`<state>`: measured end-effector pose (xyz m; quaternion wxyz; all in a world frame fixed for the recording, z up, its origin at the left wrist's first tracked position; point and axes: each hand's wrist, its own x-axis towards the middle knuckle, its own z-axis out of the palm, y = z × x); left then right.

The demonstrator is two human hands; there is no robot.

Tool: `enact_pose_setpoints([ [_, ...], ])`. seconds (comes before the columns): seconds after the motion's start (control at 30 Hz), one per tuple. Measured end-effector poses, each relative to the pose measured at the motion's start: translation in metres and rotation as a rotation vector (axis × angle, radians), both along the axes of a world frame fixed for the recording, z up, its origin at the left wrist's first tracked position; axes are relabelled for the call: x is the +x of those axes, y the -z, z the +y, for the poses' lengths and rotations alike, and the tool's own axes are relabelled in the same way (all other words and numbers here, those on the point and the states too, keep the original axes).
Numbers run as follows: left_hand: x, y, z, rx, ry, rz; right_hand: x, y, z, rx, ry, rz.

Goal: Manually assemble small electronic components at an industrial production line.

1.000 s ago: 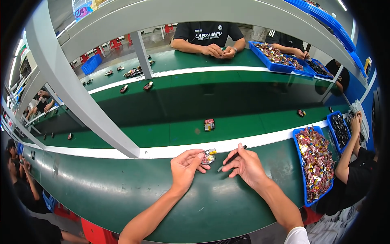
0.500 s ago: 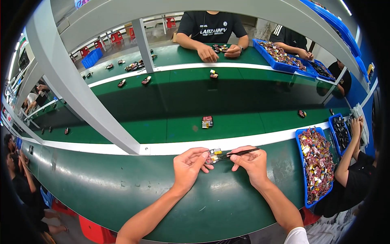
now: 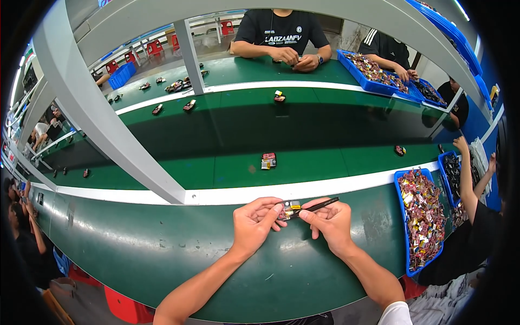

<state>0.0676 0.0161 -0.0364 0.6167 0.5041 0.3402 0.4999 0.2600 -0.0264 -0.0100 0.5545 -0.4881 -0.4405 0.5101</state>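
Observation:
Between thumb and fingers, my left hand (image 3: 252, 226) grips a small electronic assembly (image 3: 288, 209), a dark shell with a reddish circuit board and silver and yellow parts. My right hand (image 3: 333, 225) is closed on black tweezers (image 3: 324, 205), which slant down to the left. Their tips meet the right part of the assembly; what exactly they pinch is too small to tell. Both hands are above the green worktable (image 3: 179, 249), near the white rail (image 3: 233, 195).
Beyond the rail, a green conveyor belt (image 3: 238, 127) carries several similar assemblies, one (image 3: 268, 161) straight ahead. A blue tray (image 3: 403, 216) heaped with small circuit parts stands on my right, beside a bin of black shells (image 3: 451, 170). A grey post (image 3: 108, 114) rises at left. Co-workers sit opposite and at right.
The tweezers have swung lower and closer to the assembly as my right hand shifts slightly left. Assemblies on the belt have slid left. The co-worker at right has spread their arms apart.

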Motion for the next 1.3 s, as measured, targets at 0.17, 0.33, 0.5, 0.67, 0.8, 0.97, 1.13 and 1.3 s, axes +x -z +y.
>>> enact_pose_setpoints([
  [0.17,0.000,0.000,0.000,0.011,0.003,-0.001,-0.001,-0.003,0.000,-0.092,0.027,0.012],
  [0.33,0.000,0.001,0.000,0.017,0.000,-0.001,0.000,-0.003,-0.001,-0.094,0.026,0.040],
  [0.5,0.001,0.000,-0.001,0.018,0.000,-0.009,0.001,-0.004,-0.001,-0.112,0.009,0.037],
  [0.67,0.001,0.002,0.000,0.019,0.016,-0.004,-0.001,-0.001,-0.001,-0.093,0.033,0.052],
  [0.8,-0.002,-0.001,0.001,0.009,0.080,-0.029,-0.003,0.001,-0.004,-0.033,0.043,0.034],
  [0.97,-0.005,-0.002,0.002,-0.001,0.117,-0.040,-0.004,0.007,-0.003,0.166,0.072,-0.039],
  [1.13,-0.006,-0.003,0.002,0.006,0.158,-0.046,-0.004,0.014,-0.003,0.217,0.091,-0.127],
  [1.3,-0.006,-0.004,0.001,0.006,0.162,-0.045,-0.003,0.013,-0.004,0.246,0.070,-0.200],
])
